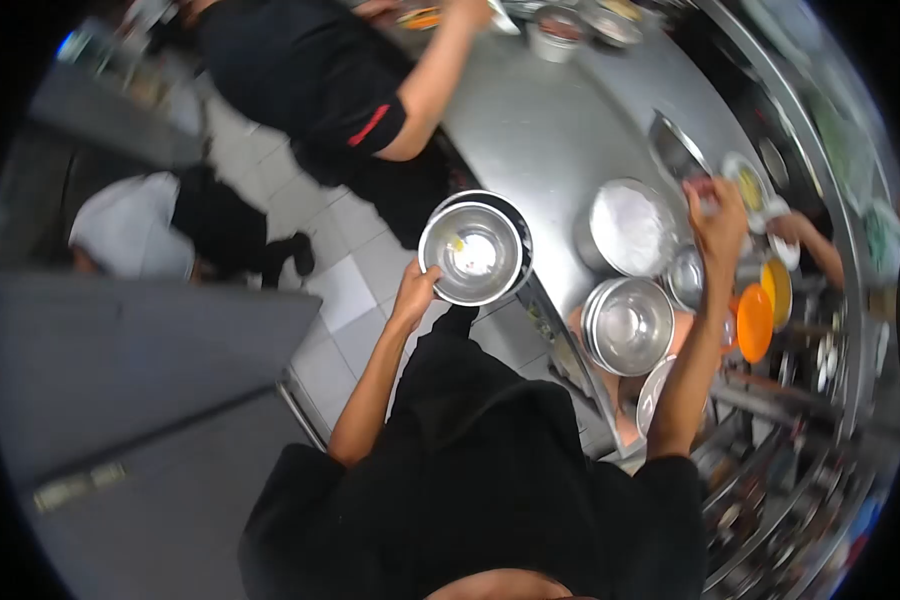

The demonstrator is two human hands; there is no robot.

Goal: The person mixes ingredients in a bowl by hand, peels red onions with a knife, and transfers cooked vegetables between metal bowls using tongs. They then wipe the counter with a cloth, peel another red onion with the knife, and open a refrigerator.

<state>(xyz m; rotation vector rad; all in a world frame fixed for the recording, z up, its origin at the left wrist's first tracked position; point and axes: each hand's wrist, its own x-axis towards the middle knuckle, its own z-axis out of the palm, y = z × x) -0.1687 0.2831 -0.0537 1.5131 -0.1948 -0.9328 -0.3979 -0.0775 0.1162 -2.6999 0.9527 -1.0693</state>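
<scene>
My left hand [416,296] grips the rim of a shiny metal bowl [490,278], thumb over the edge. Yellow bits lie inside this bowl. Another metal bowl [527,232] shows partly behind it, and both are beside the steel counter's edge. Across the counter, my right hand [720,222] has its fingers curled together at the near end of a tilted metal container [676,148]. Blur hides what is between those fingers. Below my right hand stand a large pot with white contents [630,228] and a stack of metal bowls [632,326].
The steel counter [540,130] runs ahead. A co-worker in black [310,70] stands at its left side. Another person, in a white cap [135,225], is low at the left. Orange bowls [755,322] sit at the right. A grey cabinet [150,350] is at my left.
</scene>
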